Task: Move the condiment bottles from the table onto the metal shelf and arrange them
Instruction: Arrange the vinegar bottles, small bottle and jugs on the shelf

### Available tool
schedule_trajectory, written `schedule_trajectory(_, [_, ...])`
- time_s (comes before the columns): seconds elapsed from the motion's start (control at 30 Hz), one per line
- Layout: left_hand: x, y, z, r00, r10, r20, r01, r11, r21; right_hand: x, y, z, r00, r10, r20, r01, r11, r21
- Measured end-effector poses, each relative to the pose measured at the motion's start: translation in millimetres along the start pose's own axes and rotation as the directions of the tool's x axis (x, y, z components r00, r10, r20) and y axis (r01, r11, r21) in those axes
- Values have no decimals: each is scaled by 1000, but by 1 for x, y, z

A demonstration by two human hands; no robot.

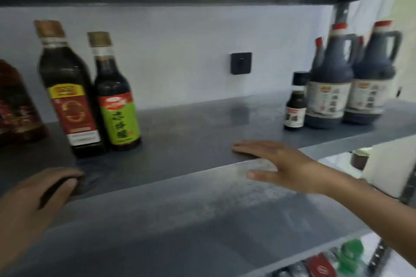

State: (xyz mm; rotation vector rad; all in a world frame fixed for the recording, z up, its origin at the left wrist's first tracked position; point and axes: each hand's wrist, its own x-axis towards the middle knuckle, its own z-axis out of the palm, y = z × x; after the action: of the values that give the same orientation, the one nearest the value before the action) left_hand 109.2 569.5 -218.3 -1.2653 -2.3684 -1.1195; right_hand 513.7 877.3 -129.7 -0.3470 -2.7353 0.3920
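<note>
Grey shelf (191, 132): fill your middle gap next.
Right hand (286, 164): flat, empty, on edge.
Left hand (31, 202): curled, blurred; contents unclear.

Dim, bluish light is coming from the right; glare is washing the shelf (202, 183) edge; blur is smearing everything.

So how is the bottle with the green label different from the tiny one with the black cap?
The green-label bottle is much taller than the tiny black-cap bottle. Its cap is golden brown and its label green; the tiny one has a black cap and white label. It stands left, beside the red-label bottle; the tiny one stands right, by the big jugs. Both are upright on the shelf, holding dark liquid.
</note>
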Motion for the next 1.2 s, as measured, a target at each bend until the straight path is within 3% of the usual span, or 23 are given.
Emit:
schedule_trajectory(0.03, [-4, 19, 11, 999, -8, -53, 6, 999, -40, -21, 18, -11, 999, 23, -38, -21, 999, 39])
schedule_trajectory(0.1, [-9, 115, 38, 994, 107, 35, -106, 994, -30, -54, 54, -35, 976, 148, -159, -121, 978, 171])
schedule_trajectory(0.17, [-14, 224, 71, 946, 317, 61, -319, 947, 25, -75, 88, -57, 909, 302, -286, -210, 927, 310])
schedule_trajectory(0.2, [-15, 283, 89, 944, 325, 62, -326, 945, 10, -82, 103, -66, 869, 367, -333, -233, 896, 379])
schedule_trajectory(0.27, [0, 322, 132, 937, 282, 206, -257, 956, -141, -90, 128, -83, 795, 458, -397, -237, 837, 493])
schedule_trajectory(0.33, [17, 361, 170, 940, 219, 262, -138, 945, -295, -92, 143, -93, 757, 522, -393, -228, 774, 591])
schedule_trajectory(0.47, [38, 432, 213, 927, 195, 321, 11, 840, -542, -75, 159, -97, 788, 540, -295, -212, 688, 694])
schedule_trajectory(0.67, [74, 448, 235, 945, 1, 327, 206, 775, -598, -41, 166, -90, 843, 461, -276, -248, 790, 560])
schedule_trajectory(0.9, [79, 439, 233, 957, -66, 281, 214, 816, -537, -17, 163, -83, 826, 469, -314, -241, 796, 555])
schedule_trajectory(1.03, [77, 422, 215, 961, -81, 265, 210, 837, -506, -4, 160, -85, 868, 475, -144, -292, 724, 624])
schedule_trajectory(1.2, [70, 390, 185, 964, -125, 237, 217, 881, -420, 19, 152, -85, 936, 332, 115, -322, 682, 657])
